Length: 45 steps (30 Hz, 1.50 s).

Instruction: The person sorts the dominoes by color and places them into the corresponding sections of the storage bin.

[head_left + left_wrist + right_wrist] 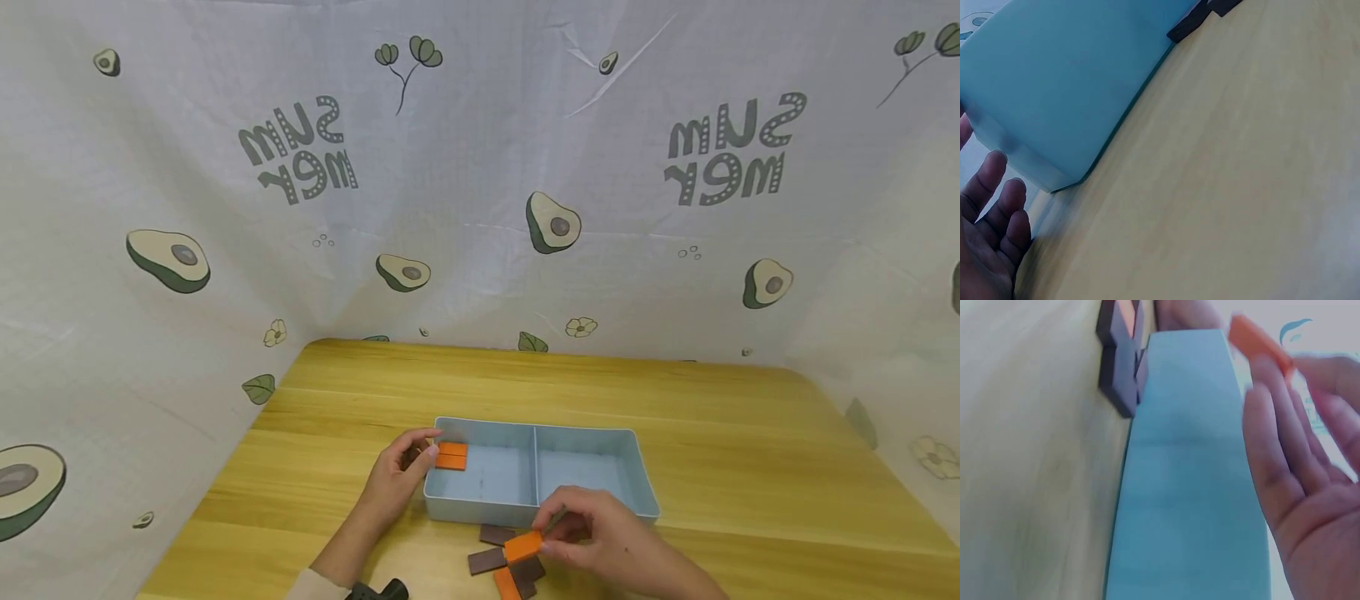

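A pale blue two-compartment box [480,512] lies lengthwise in the head view. My left hand [397,471] holds its left end, thumb and index finger at the rim; in the left wrist view the other fingers [1007,209] hang loosely curled beside the box corner. Two flat orange blocks [452,456] lie side by side at the left of the left compartment. My right hand [588,533] pinches another orange block [522,547] between thumb and fingers, raised in front of the box. Beneath it sit several dark brown blocks [487,561] and one orange block [506,584].
The wooden table [750,467] extends around the box. A white cloth [480,158] with avocado prints hangs behind and at the sides. A black object [392,590] shows by the left forearm at the lower edge.
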Motion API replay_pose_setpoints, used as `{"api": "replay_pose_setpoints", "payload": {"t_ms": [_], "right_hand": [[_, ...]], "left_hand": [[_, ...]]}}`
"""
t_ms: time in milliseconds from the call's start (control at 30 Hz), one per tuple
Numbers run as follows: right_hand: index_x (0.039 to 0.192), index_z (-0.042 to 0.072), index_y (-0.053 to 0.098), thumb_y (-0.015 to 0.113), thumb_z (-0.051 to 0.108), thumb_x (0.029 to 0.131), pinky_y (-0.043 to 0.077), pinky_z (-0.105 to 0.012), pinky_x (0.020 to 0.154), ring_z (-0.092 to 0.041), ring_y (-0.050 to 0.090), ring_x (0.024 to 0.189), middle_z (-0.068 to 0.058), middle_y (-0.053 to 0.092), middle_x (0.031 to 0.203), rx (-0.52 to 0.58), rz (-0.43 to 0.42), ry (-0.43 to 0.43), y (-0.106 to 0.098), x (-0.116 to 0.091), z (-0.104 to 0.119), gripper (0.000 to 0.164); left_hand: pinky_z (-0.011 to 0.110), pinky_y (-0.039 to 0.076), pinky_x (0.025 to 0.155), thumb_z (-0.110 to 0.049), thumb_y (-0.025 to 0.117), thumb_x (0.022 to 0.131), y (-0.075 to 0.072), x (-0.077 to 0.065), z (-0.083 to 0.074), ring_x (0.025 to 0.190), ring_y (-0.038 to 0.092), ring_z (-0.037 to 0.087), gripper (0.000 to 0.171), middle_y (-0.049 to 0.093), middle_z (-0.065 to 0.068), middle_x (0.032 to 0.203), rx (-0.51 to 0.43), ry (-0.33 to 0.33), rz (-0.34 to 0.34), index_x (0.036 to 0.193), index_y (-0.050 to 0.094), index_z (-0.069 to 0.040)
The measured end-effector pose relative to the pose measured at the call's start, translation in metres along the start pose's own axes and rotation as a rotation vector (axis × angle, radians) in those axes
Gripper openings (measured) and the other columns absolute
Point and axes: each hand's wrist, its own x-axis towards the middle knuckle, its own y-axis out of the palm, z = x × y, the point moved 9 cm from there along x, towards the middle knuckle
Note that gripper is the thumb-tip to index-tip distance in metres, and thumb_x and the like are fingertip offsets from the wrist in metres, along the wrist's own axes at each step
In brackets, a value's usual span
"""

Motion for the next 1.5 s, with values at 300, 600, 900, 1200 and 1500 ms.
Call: {"api": "replay_pose_setpoints", "payload": {"t_ms": [300, 600, 900, 1200, 1500], "right_hand": [[0.109, 0.011, 0.068, 0.075, 0.022, 0.094, 0.059, -0.025, 0.075, -0.009, 0.073, 0.093, -0.012, 0.07, 0.111, -0.074, -0.251, 0.053, -0.016, 0.018, 0.011, 0.02], [0.111, 0.011, 0.069, 0.078, 0.022, 0.092, 0.057, -0.025, 0.074, -0.022, 0.075, 0.096, -0.01, 0.072, 0.112, -0.015, -0.371, 0.111, -0.013, 0.048, 0.009, 0.024], [0.117, 0.005, 0.068, 0.077, 0.013, 0.091, 0.061, -0.031, 0.08, -0.023, 0.074, 0.098, -0.013, 0.066, 0.116, 0.079, -0.465, 0.137, -0.008, 0.078, 0.0, 0.029], [0.12, 0.008, 0.066, 0.077, 0.013, 0.091, 0.061, -0.037, 0.077, -0.024, 0.072, 0.097, -0.01, 0.068, 0.116, -0.07, -0.395, 0.157, 0.005, 0.105, -0.005, 0.031], [0.109, 0.009, 0.069, 0.08, 0.008, 0.086, 0.05, -0.029, 0.06, -0.014, 0.064, 0.077, -0.007, 0.073, 0.097, -0.331, -0.248, 0.141, 0.025, 0.125, -0.003, 0.026]], "left_hand": [[0.021, 0.046, 0.072, -0.025, 0.068, 0.099, -0.001, -0.001, -0.002, 0.082, 0.055, 0.011, 0.026, 0.06, 0.004, 0.099, 0.012, 0.024, 0.002, 0.124, 0.07, -0.019], [0.022, 0.046, 0.071, -0.023, 0.067, 0.099, -0.002, 0.0, -0.003, 0.08, 0.054, 0.011, 0.025, 0.06, 0.005, 0.099, -0.012, 0.035, 0.005, 0.124, 0.07, -0.019], [0.023, 0.049, 0.071, -0.025, 0.064, 0.101, 0.0, 0.0, -0.004, 0.079, 0.055, 0.009, 0.027, 0.059, 0.003, 0.1, 0.001, 0.054, 0.027, 0.127, 0.068, -0.018], [0.022, 0.046, 0.069, -0.026, 0.064, 0.102, 0.004, 0.002, 0.001, 0.077, 0.052, 0.009, 0.026, 0.058, 0.002, 0.098, -0.031, 0.017, 0.053, 0.127, 0.068, -0.021], [0.021, 0.047, 0.068, -0.023, 0.064, 0.101, 0.002, 0.002, 0.0, 0.077, 0.055, 0.009, 0.025, 0.059, 0.003, 0.098, -0.025, 0.029, 0.047, 0.126, 0.069, -0.019]]}}
